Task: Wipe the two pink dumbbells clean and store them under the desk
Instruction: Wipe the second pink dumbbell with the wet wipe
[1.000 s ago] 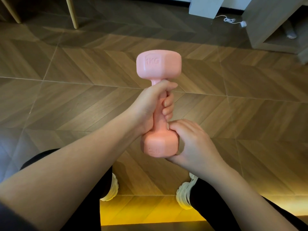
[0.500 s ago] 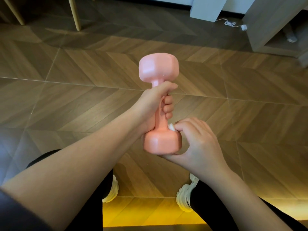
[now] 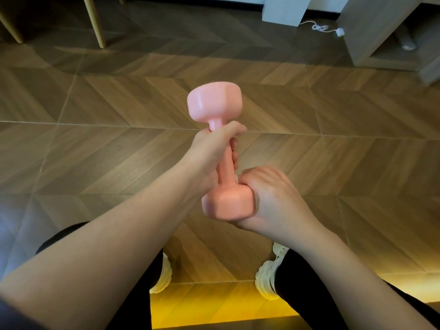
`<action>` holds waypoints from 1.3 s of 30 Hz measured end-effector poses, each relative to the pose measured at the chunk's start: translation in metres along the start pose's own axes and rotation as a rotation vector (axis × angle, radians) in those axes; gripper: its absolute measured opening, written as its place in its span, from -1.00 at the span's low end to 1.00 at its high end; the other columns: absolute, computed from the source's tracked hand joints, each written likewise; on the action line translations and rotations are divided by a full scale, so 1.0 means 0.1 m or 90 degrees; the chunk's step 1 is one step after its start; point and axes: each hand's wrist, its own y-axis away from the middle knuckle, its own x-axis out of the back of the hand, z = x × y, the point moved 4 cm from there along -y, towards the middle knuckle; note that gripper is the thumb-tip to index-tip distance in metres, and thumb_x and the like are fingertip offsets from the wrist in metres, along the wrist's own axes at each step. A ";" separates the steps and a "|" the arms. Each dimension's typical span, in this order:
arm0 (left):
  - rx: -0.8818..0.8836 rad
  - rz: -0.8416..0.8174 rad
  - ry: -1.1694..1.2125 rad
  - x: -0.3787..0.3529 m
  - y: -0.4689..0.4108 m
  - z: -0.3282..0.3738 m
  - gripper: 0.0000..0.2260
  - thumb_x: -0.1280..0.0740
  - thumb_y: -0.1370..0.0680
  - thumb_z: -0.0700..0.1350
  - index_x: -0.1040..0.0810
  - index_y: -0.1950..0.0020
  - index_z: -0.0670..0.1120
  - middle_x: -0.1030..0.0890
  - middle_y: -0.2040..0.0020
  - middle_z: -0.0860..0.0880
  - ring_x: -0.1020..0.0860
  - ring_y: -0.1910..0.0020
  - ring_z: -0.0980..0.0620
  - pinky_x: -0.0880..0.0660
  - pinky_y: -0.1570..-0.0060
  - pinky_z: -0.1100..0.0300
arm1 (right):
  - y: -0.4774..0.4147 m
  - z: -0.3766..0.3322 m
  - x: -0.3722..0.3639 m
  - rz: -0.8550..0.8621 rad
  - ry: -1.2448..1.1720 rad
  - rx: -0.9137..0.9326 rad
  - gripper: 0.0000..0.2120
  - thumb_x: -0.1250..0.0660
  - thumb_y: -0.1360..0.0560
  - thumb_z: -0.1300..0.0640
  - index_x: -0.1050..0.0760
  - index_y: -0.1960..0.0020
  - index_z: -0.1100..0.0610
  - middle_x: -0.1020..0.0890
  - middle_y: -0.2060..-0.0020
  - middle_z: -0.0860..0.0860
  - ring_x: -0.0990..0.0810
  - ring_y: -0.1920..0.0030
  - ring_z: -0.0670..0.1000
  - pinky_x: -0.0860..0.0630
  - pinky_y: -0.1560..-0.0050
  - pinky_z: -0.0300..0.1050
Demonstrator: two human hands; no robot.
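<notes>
1. A pink dumbbell point(image 3: 221, 160) is held up in the air above the wooden floor point(image 3: 333, 144), roughly upright and leaning slightly, one head up and away from the person, the other down and near.
2. The left hand point(image 3: 214, 151) has its grip wrapped tight around the handle, fingers curled over the bar.
3. The right hand point(image 3: 273, 201) cups the lower head from the right side and beneath, its grip pressed against it; a speck of something white shows by the thumb, too small to identify.
4. Below, black trouser legs point(image 3: 309, 294) and white shoes point(image 3: 269, 279) stand on the floor.
5. A white cable point(image 3: 321, 28) lies far off by pale furniture point(image 3: 283, 8).
</notes>
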 end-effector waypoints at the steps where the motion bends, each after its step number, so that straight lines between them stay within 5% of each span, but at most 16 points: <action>1: 0.008 -0.009 0.015 -0.02 0.01 -0.01 -0.79 -0.42 -0.45 -0.13 -0.42 0.30 -0.05 -0.38 0.45 0.02 -0.34 0.49 0.06 -0.32 0.46 0.23 | 0.00 -0.01 -0.02 -0.020 -0.002 -0.002 -0.54 -0.46 -0.24 -0.18 -0.56 -0.02 0.07 -0.63 0.05 -0.06 -0.57 -0.07 0.03 -0.26 -0.32 -0.05; 3: 0.005 -0.018 0.053 -0.05 0.00 0.01 -0.78 -0.40 -0.48 -0.14 -0.41 0.31 -0.04 -0.36 0.48 0.04 -0.32 0.51 0.07 -0.31 0.48 0.24 | 0.01 -0.01 0.01 0.034 0.020 0.003 -0.52 -0.35 -0.24 -0.24 -0.55 0.01 0.08 -0.63 0.09 -0.07 -0.57 -0.03 0.01 -0.22 -0.38 0.01; 7: 0.010 0.025 0.050 -0.03 -0.05 0.09 -0.82 -0.45 -0.43 -0.15 -0.45 0.24 -0.08 -0.43 0.42 0.01 -0.41 0.37 -0.01 -0.37 0.31 0.14 | 0.02 0.03 0.12 0.159 0.059 0.006 -0.51 -0.44 -0.24 -0.24 -0.55 0.01 0.09 -0.59 0.15 -0.07 -0.57 0.03 0.02 -0.36 -0.33 0.17; 12: 0.034 -0.019 0.032 -0.07 -0.03 0.06 -0.78 -0.42 -0.46 -0.09 -0.43 0.31 -0.05 -0.41 0.44 0.02 -0.39 0.43 0.03 -0.35 0.41 0.19 | 0.01 -0.01 0.04 0.123 0.065 0.024 -0.53 -0.32 -0.27 -0.23 -0.57 0.03 0.11 -0.63 0.15 -0.05 -0.58 0.05 0.01 -0.40 -0.31 0.21; 17: 0.022 -0.003 0.051 -0.08 -0.03 0.10 -0.83 -0.44 -0.42 -0.16 -0.47 0.12 -0.13 -0.44 0.34 -0.03 -0.41 0.33 -0.01 -0.38 0.13 0.09 | 0.00 0.09 0.08 0.122 0.090 0.000 -0.48 -0.49 -0.23 -0.21 -0.61 -0.02 0.13 -0.65 0.12 -0.03 -0.60 -0.01 0.06 -0.37 -0.33 0.24; 21: 0.045 -0.051 0.064 -0.09 -0.05 0.08 -0.79 -0.36 -0.52 -0.17 -0.43 0.29 -0.07 -0.41 0.40 0.01 -0.37 0.41 0.04 -0.35 0.33 0.16 | 0.00 0.04 0.04 0.116 0.089 0.016 -0.52 -0.56 -0.18 -0.12 -0.59 0.02 0.12 -0.65 0.13 -0.02 -0.62 0.02 0.09 -0.40 -0.31 0.27; 25: 0.027 -0.042 0.059 -0.06 -0.06 0.10 -0.83 -0.45 -0.41 -0.15 -0.46 0.23 -0.09 -0.44 0.35 -0.02 -0.41 0.25 -0.03 -0.36 0.09 0.08 | -0.02 0.08 0.06 0.105 0.096 -0.003 -0.53 -0.58 -0.19 -0.04 -0.59 -0.01 0.14 -0.66 0.09 0.00 -0.63 -0.02 0.11 -0.37 -0.33 0.27; 30: 0.095 -0.067 0.041 -0.05 -0.06 0.02 -0.78 -0.39 -0.50 -0.10 -0.40 0.27 -0.05 -0.36 0.45 0.02 -0.33 0.40 0.05 -0.31 0.38 0.19 | 0.01 0.03 0.00 0.114 0.067 0.024 -0.49 -0.61 -0.13 -0.04 -0.60 0.00 0.14 -0.66 0.10 0.00 -0.63 0.00 0.10 -0.39 -0.31 0.26; 35: 0.053 -0.029 0.017 -0.03 -0.08 0.03 -0.74 -0.47 -0.38 -0.11 -0.39 0.15 -0.10 -0.37 0.33 -0.02 -0.38 0.23 -0.03 -0.32 0.19 0.08 | -0.01 0.05 0.04 0.120 0.079 0.006 -0.51 -0.63 -0.18 -0.04 -0.62 -0.01 0.15 -0.66 0.11 0.02 -0.63 -0.01 0.11 -0.39 -0.32 0.27; 39: 0.101 -0.062 0.015 -0.06 -0.06 -0.02 -0.78 -0.38 -0.52 -0.13 -0.39 0.27 -0.05 -0.38 0.39 0.01 -0.35 0.41 0.07 -0.32 0.37 0.19 | 0.02 0.02 0.02 0.099 0.065 0.014 -0.50 -0.61 -0.18 -0.10 -0.62 -0.01 0.13 -0.67 0.11 0.00 -0.63 -0.02 0.09 -0.37 -0.34 0.26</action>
